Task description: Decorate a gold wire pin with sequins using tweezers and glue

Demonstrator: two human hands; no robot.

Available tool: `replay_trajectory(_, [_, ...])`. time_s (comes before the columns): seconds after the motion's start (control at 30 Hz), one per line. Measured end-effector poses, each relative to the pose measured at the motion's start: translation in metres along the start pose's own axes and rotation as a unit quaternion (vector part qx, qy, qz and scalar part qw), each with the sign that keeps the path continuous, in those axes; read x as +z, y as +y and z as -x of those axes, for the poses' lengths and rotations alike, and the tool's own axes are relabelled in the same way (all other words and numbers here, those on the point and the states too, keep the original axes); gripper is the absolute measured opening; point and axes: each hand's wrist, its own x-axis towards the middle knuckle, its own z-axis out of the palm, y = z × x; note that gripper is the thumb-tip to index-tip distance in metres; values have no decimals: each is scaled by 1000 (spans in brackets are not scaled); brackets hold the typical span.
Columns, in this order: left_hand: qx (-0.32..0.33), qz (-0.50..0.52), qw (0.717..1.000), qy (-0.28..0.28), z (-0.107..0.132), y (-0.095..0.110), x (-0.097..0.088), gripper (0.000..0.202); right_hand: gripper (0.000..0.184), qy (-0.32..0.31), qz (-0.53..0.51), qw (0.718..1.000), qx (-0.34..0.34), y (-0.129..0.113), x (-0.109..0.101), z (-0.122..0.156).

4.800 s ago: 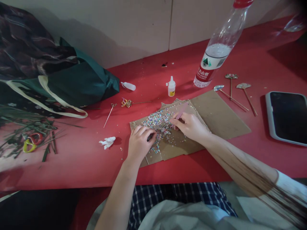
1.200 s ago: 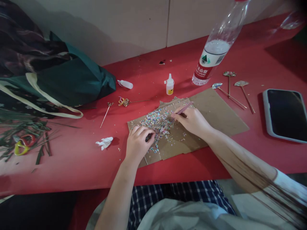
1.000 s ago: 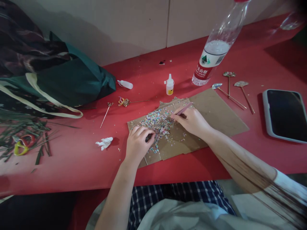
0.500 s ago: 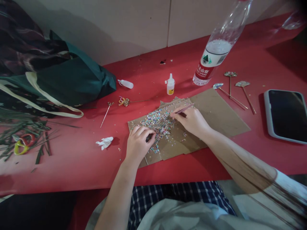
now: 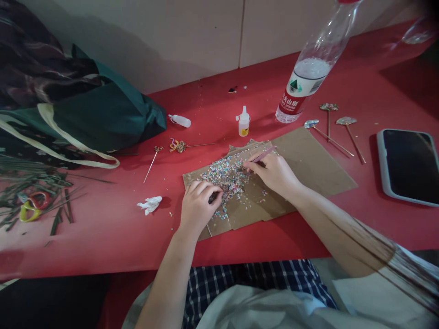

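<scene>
My right hand [image 5: 274, 171] is closed around slim pink tweezers [image 5: 263, 155], their tip low over a heap of tiny glittering gems [image 5: 224, 171]. The gems are spread over a flat piece of brown cardboard [image 5: 318, 162]. At the near left of the heap, my left hand [image 5: 199, 203] is curled with thumb and forefinger pinched together. Something dark shows inside its curl, too hidden to name. Beyond the cardboard stands a small white glue bottle [image 5: 243, 123]; a second small bottle [image 5: 180, 120] lies on its side.
Decorated hairpin-like sticks lie right [image 5: 332, 139] and left [image 5: 151, 167]. A water bottle [image 5: 298, 87] stands behind, a phone [image 5: 409, 167] lies far right. Crumpled tissue [image 5: 150, 205], scissors [image 5: 31, 208], green strips [image 5: 56, 221] and a dark green bag [image 5: 126, 116] are on the left.
Hardly anything differs. The tweezers in my right hand have tilted very slightly; my left hand stays in place.
</scene>
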Motion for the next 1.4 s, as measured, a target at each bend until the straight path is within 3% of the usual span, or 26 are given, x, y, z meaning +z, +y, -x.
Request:
replay_trajectory(0.3, [-7,7,1000,-4,0,0,1,4,24,13,-20,1000,16,-5,-3,1])
replay_trajectory(0.47, [-3,4,1000,-6,1,0,0,3,22,-13,-52,998,23,-7,-4,3])
replay_trajectory(0.6, [-3,8,1000,-3,0,0,0,4,18,31,-76,996,21,-5,-7,2])
replay_trajectory(0.7, [-3,8,1000,-3,0,0,0,4,23,28,-53,998,16,-1,-8,1])
replay_trajectory(0.9, [3,8,1000,-1,0,0,-1,4,26,3,7,997,-73,3,1,3])
replay_trajectory(1.1, [0,2,1000,-4,0,0,0,3,25,-28,54,993,-98,-3,7,6])
replay_trajectory(1.23, [-3,3,1000,-4,-1,1,-1,3,20,-60,50,994,-82,-8,6,7])
replay_trajectory(1.4, [-2,3,1000,-1,0,1,-1,3,22,-41,6,999,-31,-7,4,6])
